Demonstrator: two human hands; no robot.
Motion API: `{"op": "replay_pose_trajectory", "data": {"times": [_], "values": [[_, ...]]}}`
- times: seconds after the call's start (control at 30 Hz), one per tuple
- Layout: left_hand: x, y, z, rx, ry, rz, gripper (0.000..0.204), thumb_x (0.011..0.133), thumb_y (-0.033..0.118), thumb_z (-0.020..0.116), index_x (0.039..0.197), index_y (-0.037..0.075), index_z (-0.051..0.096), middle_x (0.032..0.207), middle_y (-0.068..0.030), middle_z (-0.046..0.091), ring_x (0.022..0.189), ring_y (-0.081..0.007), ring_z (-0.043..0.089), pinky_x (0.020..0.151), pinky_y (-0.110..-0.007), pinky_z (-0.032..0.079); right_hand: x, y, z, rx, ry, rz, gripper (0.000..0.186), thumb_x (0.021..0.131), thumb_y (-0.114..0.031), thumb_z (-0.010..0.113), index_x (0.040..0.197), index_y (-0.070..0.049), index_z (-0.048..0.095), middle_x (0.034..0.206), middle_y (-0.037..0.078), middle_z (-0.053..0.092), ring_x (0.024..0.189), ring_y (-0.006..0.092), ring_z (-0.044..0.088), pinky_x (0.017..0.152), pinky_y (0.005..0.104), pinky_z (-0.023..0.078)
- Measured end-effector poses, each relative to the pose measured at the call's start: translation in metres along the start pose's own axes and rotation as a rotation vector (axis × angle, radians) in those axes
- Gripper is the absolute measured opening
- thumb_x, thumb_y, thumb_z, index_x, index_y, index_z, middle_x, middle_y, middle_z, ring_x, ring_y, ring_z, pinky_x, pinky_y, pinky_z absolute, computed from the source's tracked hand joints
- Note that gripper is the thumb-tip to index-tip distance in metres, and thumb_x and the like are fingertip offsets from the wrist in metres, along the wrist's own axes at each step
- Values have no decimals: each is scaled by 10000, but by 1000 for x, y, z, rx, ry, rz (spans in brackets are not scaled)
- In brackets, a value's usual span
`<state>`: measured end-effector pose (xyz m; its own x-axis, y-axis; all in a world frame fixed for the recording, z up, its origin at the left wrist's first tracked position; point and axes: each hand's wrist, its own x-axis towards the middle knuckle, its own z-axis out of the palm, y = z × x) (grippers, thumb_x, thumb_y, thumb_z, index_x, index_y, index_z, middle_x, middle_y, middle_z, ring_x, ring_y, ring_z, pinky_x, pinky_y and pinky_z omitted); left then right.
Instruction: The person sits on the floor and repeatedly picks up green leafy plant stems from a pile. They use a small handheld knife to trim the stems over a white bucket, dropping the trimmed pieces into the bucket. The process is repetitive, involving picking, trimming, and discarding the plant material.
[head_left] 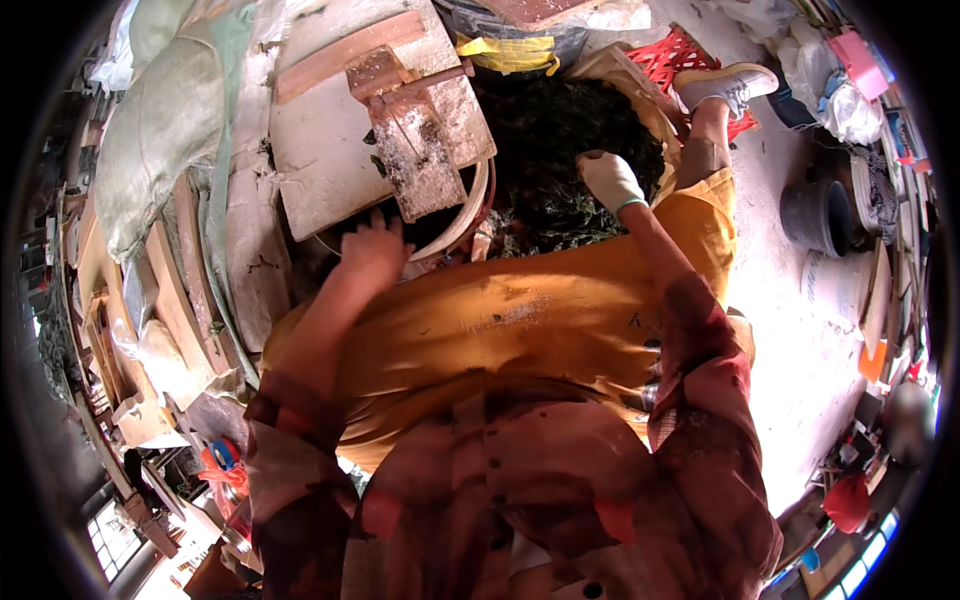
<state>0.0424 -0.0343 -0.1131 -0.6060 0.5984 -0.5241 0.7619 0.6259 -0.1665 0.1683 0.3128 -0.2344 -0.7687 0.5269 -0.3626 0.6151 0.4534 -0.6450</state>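
Observation:
My left hand (pixel 375 248), bare, reaches into the shadowed mouth of a white-rimmed bucket (pixel 468 222). Its fingers are stretched and apart, with nothing visible in them. Just above the fingers is a worn, crusted block-like fixture (pixel 412 150) with a metal bar, fixed on a pale board (pixel 320 150) that covers part of the bucket. My right hand (pixel 612 182) wears a white glove and is closed over a dark green, leafy heap (pixel 565 130) that looks like seaweed. Whatever its fingers may hold is hidden.
An ochre apron (pixel 510 310) spans my lap. Stuffed pale sacks (pixel 165 130) and cardboard crowd the left. Beyond the heap stand a dark tub with yellow tape (pixel 510 55) and a red plastic crate (pixel 670 60). A black bucket (pixel 815 215) is on the right floor.

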Motion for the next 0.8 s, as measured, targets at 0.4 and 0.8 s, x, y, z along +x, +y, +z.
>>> {"op": "replay_pose_trajectory", "data": {"times": [0.4, 0.8], "values": [[-37, 53, -54, -191, -251, 458, 256, 863, 318, 597, 911, 81, 681, 888, -91, 676, 872, -263, 658, 716, -403, 490, 80, -50, 94, -752, 154, -73, 376, 790, -391, 678, 1050, -119, 684, 1095, 42, 626, 1082, 267, 560, 870, 399, 478], [-43, 57, -47, -383, -40, 613, 304, 838, 334, 639, 970, 60, 616, 918, -121, 635, 919, -300, 618, 790, -417, 475, 40, -59, 7, 928, -58, -18, 345, 919, -278, 560, 1079, 24, 603, 861, 81, 674, 781, 158, 630, 713, 291, 491]]}}
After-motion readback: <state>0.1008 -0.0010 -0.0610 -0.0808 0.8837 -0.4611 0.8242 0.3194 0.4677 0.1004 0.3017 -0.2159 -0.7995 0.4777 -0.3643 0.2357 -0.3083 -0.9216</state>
